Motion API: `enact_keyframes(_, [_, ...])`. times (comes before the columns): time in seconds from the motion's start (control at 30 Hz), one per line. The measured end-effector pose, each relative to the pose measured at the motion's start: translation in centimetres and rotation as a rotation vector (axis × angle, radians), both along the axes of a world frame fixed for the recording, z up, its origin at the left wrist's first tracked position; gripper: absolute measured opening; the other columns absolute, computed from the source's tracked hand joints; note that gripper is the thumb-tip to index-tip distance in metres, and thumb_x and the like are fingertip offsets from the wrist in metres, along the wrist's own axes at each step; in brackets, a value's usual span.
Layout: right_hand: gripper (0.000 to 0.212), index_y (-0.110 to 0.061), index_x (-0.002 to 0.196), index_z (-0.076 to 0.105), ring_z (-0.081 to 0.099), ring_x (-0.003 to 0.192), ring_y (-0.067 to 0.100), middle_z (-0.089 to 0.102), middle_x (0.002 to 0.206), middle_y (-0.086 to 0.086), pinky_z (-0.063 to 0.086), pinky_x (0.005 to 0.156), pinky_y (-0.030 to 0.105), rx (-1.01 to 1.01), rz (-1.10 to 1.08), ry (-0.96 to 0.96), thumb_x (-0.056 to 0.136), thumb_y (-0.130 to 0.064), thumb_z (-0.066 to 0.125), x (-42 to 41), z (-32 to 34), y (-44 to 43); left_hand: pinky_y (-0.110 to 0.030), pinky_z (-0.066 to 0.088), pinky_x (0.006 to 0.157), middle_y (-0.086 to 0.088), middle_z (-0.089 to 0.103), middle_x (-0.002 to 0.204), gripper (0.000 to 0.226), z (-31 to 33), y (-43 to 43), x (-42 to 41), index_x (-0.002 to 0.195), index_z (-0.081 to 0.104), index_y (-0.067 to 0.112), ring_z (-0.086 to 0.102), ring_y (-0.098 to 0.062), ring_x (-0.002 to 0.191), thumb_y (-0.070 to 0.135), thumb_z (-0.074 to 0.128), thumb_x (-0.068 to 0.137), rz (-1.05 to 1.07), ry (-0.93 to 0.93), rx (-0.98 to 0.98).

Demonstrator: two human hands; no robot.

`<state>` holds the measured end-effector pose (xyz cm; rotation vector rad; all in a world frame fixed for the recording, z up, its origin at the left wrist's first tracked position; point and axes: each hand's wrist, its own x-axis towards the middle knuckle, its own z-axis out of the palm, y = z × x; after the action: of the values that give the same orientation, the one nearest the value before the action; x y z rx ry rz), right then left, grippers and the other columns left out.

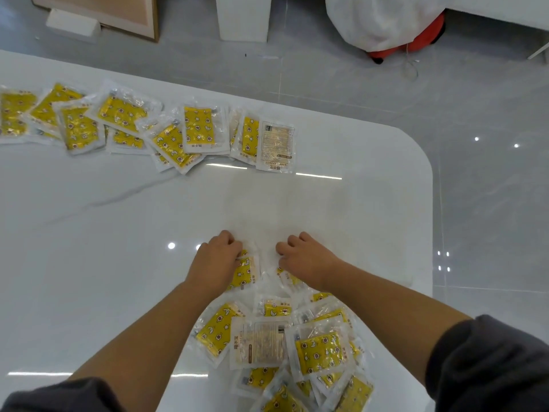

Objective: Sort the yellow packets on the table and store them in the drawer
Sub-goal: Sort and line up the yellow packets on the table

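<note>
partly hidden, yellow packets [245,273] lie under the left hand [218,257] and right hand [306,260].

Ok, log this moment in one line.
left hand: pinches packet | right hand: curled on second packet | near pile: jumbled | far row: laid out | drawer: unseen

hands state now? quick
Left hand: grips a yellow star-print plastic packet.
Right hand: fingers curled over another yellow packet; grip cannot be told.
</note>
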<state>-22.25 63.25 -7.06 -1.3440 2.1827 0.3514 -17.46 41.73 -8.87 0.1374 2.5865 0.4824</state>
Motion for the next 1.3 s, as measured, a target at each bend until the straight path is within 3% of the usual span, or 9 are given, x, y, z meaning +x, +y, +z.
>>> enact_keyframes(0.2, [0.027,-0.017,0.114,0.054,0.048,0.103,0.024,0.057,0.108,0.004,0.033,0.090,0.035,0.011,-0.119,-0.036,0.087,-0.014,0.057,-0.9,0.0,0.9,-0.029,0.039,0.066,-0.001,0.051,0.081,0.014,0.1,-0.1,-1.0,0.082,0.044,0.016,0.051,-0.022,0.079,0.019,0.049,0.095,0.190,-0.103,0.029])
enact_keyframes(0.3, [0.021,-0.015,0.109,0.053,0.055,0.096,0.025,0.060,0.103,0.004,0.041,0.089,0.035,-0.060,-0.539,-0.217,0.089,-0.020,0.052,-1.6,0.5,1.2,-0.028,0.034,0.055,-0.001,0.050,0.071,0.018,0.7,-1.3,-1.2,0.080,0.041,0.014,0.047,-0.019,0.065,0.018,0.049,0.096,0.350,-0.163,0.147])
enact_keyframes(0.4, [0.032,-0.011,0.116,0.053,0.057,0.099,0.025,0.059,0.105,0.003,0.047,0.081,0.032,-0.209,-1.004,-0.396,0.088,-0.023,0.060,-2.7,1.9,0.4,-0.027,0.034,0.052,-0.002,0.050,0.069,0.021,1.9,-2.8,-1.8,0.077,0.042,0.011,0.043,-0.017,0.060,0.016,0.052,0.096,0.528,-0.140,0.249])
enact_keyframes(0.5, [0.028,-0.014,0.110,0.056,0.057,0.095,0.020,0.059,0.103,0.000,0.048,0.074,0.027,-0.362,-1.288,-0.472,0.085,-0.022,0.067,-4.3,2.8,-1.9,-0.027,0.034,0.054,-0.005,0.051,0.072,0.019,3.1,-4.8,-3.1,0.080,0.045,0.008,0.043,-0.017,0.063,0.016,0.052,0.096,0.684,-0.078,0.294])
enact_keyframes(0.67, [0.031,-0.016,0.110,0.058,0.065,0.096,0.022,0.066,0.107,0.005,0.055,0.086,0.041,-0.642,-1.670,-0.624,0.083,-0.019,0.072,-6.8,3.4,-8.0,-0.025,0.033,0.054,-0.003,0.051,0.076,0.017,3.9,-10.3,-6.2,0.083,0.046,0.009,0.045,-0.018,0.069,0.019,0.052,0.096,0.806,-0.007,0.281])
enact_keyframes(0.9, [0.025,-0.022,0.104,0.056,0.066,0.096,0.022,0.067,0.109,0.007,0.057,0.083,0.040,-0.837,-1.802,-0.691,0.086,-0.009,0.068,-9.9,3.1,-19.6,-0.026,0.031,0.052,-0.003,0.049,0.075,0.015,3.7,-20.7,-11.0,0.087,0.047,0.008,0.048,-0.023,0.074,0.019,0.052,0.095,0.914,0.082,0.283])
enact_keyframes(1.0, [0.026,-0.018,0.110,0.055,0.063,0.082,0.018,0.065,0.102,0.006,0.054,0.071,0.033,-0.871,-1.844,-0.706,0.088,-0.007,0.064,-11.6,3.1,-24.4,-0.031,0.032,0.059,-0.006,0.050,0.079,0.013,3.9,-25.1,-12.7,0.090,0.047,0.008,0.047,-0.024,0.077,0.019,0.053,0.095,0.918,0.109,0.273])
enact_keyframes(1.23, [0.050,-0.007,0.130,0.047,0.066,0.081,0.019,0.062,0.119,0.011,0.057,0.077,0.038,-0.902,-1.952,-0.593,0.086,-0.017,0.069,-16.1,2.2,-31.6,-0.031,0.033,0.068,-0.006,0.051,0.084,0.006,3.6,-32.0,-17.6,0.094,0.046,0.013,0.049,-0.022,0.083,0.015,0.052,0.094,0.982,0.212,0.304])
enact_keyframes(1.3, [0.052,-0.005,0.128,0.045,0.062,0.078,0.016,0.060,0.113,0.009,0.051,0.068,0.031,-0.777,-1.883,-0.445,0.085,-0.022,0.069,-17.0,2.2,-32.5,-0.031,0.038,0.070,-0.006,0.056,0.094,0.015,3.4,-32.8,-18.7,0.105,0.046,0.015,0.053,-0.025,0.088,0.013,0.053,0.092,0.994,0.202,0.278])
